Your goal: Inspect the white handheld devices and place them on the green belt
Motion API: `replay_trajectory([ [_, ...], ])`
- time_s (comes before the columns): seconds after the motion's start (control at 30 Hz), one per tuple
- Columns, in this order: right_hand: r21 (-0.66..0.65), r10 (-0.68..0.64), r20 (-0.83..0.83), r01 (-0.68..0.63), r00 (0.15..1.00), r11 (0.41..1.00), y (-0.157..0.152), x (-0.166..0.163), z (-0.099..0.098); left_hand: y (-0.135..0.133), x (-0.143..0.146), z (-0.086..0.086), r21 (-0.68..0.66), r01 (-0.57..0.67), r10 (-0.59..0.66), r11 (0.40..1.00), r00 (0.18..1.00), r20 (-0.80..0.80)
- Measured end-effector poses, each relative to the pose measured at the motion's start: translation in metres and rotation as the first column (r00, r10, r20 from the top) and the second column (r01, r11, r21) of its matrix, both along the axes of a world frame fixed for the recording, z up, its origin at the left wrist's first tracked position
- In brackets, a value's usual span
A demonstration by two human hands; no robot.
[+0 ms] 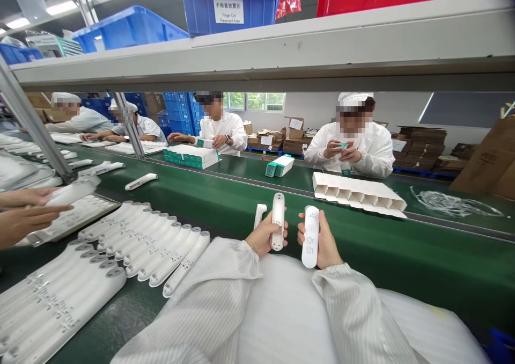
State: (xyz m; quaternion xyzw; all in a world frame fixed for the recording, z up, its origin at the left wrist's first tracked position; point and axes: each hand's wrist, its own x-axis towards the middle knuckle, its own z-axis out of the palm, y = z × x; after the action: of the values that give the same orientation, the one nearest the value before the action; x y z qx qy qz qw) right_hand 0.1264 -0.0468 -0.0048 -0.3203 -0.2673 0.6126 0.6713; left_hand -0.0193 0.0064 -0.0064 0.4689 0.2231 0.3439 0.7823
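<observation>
My left hand (259,237) is closed around a slim white plastic handheld device (278,205), held upright with a recessed side and small dark holes facing me. My right hand (328,248) grips a white cover-like plastic piece (310,230), long and rounded, with faint grey printed symbols on its lower half. The two pieces are side by side, apart, above the green belt (241,197). Just behind my left hand, another white device (260,213) stands out against the belt, its lower part hidden.
Rows of white devices (185,262) lie at my left, where another person's hands (28,216) hold a white piece. Across the belt are a divided white carton (358,192), green-and-white boxes (191,157), coiled clear tubing (450,200) and co-workers. A shelf (257,52) with bins runs overhead.
</observation>
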Motion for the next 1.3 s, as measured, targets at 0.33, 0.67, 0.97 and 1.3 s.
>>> replay_trajectory([
  [0.33, -0.072, -0.124, 0.298, 0.152, 0.946, 0.986, -0.001, -0.006, -0.006, -0.023, 0.027, -0.005, 0.099, -0.049, 0.066, 0.994, 0.984, -0.167],
  [0.67, 0.342, -0.552, 0.690, 0.462, 0.468, 0.819, 0.006, 0.029, 0.000, -0.017, 0.029, -0.011, 0.236, -0.200, 0.273, 0.951, 0.901, -0.337],
  [0.97, 0.327, -0.508, 0.778, 0.453, 0.370, 0.830, 0.003, 0.045, 0.002, -0.023, 0.031, 0.000, 0.306, -0.245, 0.346, 0.920, 0.874, -0.340],
  [1.3, 0.212, -0.168, 0.898, -0.065, 0.406, 0.975, -0.015, 0.051, 0.018, -0.019, 0.027, -0.004, 0.151, -0.249, 0.283, 0.957, 0.916, -0.285],
])
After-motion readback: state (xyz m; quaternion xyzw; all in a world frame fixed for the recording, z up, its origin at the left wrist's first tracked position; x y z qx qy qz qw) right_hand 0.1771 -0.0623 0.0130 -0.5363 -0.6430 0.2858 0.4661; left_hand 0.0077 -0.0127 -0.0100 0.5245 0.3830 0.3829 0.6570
